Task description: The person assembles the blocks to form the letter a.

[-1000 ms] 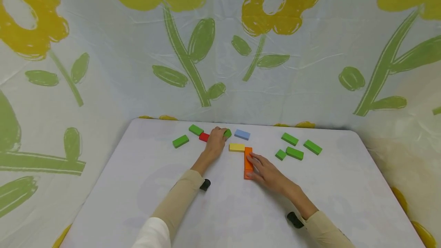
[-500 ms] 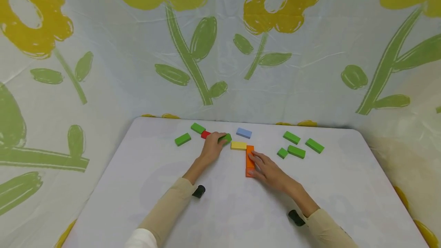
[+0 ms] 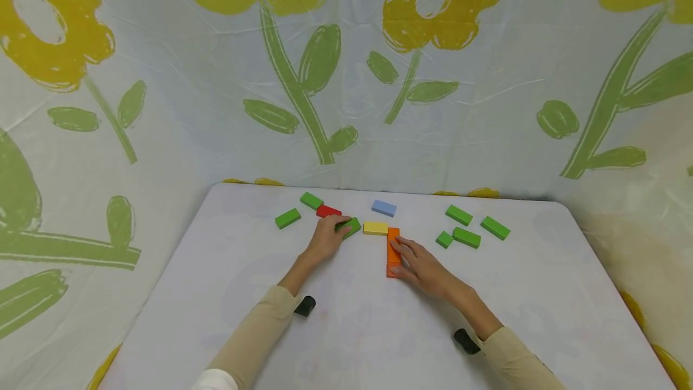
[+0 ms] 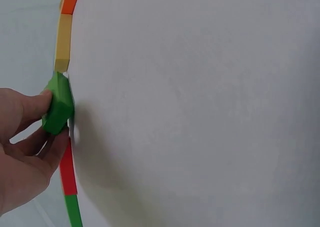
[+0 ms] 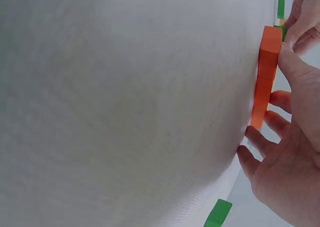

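Note:
My left hand [image 3: 325,239] pinches a green block [image 3: 352,227] between thumb and fingers. In the left wrist view this green block [image 4: 60,104] looks tilted, between the yellow block and a red one. The yellow block [image 3: 375,228] lies just to its right, its right end at the top of a longer orange block [image 3: 393,244]. A second, redder orange block [image 3: 393,271] continues that line toward the front. My right hand [image 3: 430,272] rests against both orange blocks with spread fingers, the thumb at the nearer one, as the right wrist view also shows.
A red block [image 3: 328,212] lies behind the left hand, touching a green block [image 3: 311,200]. Another green block [image 3: 287,218] sits further left. A light blue block [image 3: 384,207] lies at the back, and several green blocks [image 3: 467,237] are scattered on the right of the white table [image 3: 346,336].
My left hand has drawn back toward the front left with its green block, turning it and uncovering more of the red block. The right hand stays in place on the orange blocks.

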{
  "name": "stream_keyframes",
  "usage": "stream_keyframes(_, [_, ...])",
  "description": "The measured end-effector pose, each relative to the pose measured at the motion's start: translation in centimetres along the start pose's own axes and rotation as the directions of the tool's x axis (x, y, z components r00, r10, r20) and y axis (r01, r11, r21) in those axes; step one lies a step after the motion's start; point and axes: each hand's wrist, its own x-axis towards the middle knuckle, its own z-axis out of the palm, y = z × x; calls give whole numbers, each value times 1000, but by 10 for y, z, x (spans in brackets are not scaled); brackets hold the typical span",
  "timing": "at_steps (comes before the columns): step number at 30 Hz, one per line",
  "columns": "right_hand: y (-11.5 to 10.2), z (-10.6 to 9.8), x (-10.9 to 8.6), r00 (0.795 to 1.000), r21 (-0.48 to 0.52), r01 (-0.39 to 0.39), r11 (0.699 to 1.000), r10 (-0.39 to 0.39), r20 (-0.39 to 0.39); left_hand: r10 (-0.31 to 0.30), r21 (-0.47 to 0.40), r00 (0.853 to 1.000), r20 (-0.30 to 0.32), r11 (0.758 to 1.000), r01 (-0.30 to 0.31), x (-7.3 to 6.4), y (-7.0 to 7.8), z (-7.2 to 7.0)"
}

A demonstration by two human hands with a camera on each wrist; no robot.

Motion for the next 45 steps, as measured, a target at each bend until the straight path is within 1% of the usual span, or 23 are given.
stream_keyframes(4, [0,-1,0,1000,1,13,1000,-13,-11,18,21,1000,9,1000,-19,0,-5,-2])
stream_keyframes(8, [0,-1,-1,1000,1,24,1000,-24,-14,29,55,999,42,998,-32,0,-8,-3])
stream_keyframes(12, [1,0,-1,999,9,31,999,-31,-22,61,82,996,64,994,-66,1,-9,-2])
stream_keyframes(17, [1,1,-2,999,18,33,999,-33,-19,91,85,993,74,992,-97,3,-9,-2])
stream_keyframes(25, [2,2,-2,1000,40,-9,999,9,3,122,67,987,109,989,-129,6,-9,-1])
stream_keyframes(29, [3,2,-2,1000,40,-13,999,13,6,149,70,982,113,985,-157,7,-7,-1])
stream_keyframes(32, [3,2,-2,1000,38,-11,999,10,6,157,72,981,109,984,-165,7,-7,0])
stream_keyframes(40, [3,2,-1,1000,32,2,999,-2,3,166,75,979,114,982,-176,8,-8,0])
stream_keyframes(42, [3,1,-1,1000,32,4,999,-4,2,143,81,983,117,985,-153,7,-7,0])
stream_keyframes(45, [2,1,-1,1000,32,9,999,-9,-3,105,79,989,106,990,-113,7,-4,-2])
